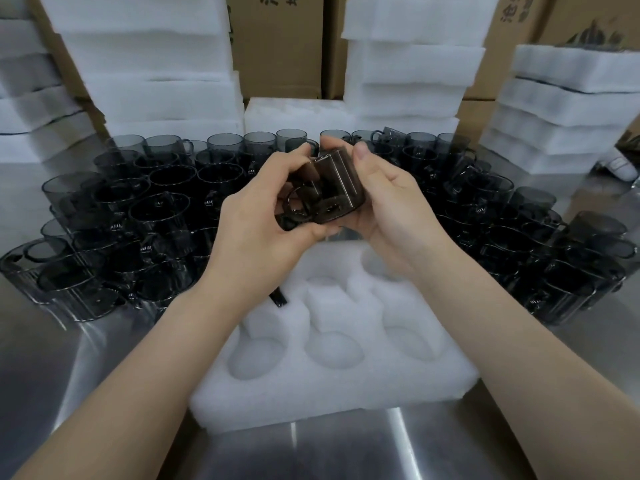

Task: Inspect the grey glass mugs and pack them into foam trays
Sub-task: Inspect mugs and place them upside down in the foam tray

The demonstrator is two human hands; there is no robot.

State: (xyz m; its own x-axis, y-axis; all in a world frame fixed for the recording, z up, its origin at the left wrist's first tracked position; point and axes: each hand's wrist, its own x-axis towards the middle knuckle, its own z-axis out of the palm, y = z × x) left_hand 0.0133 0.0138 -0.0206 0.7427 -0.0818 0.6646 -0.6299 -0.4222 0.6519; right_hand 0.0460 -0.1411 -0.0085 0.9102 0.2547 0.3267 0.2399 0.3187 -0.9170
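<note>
A grey mug was held tilted above the foam tray, clasped by the curled fingers of the left hand and right hand, likely so its walls could be checked; the tray's pockets were set directly beneath, ready.

I count two hands, the left hand and the right hand. They hold one grey mug. One foam tray has three round holes in its near row. The other mugs are too many to count. Behind them are four tall foam piles.
</note>
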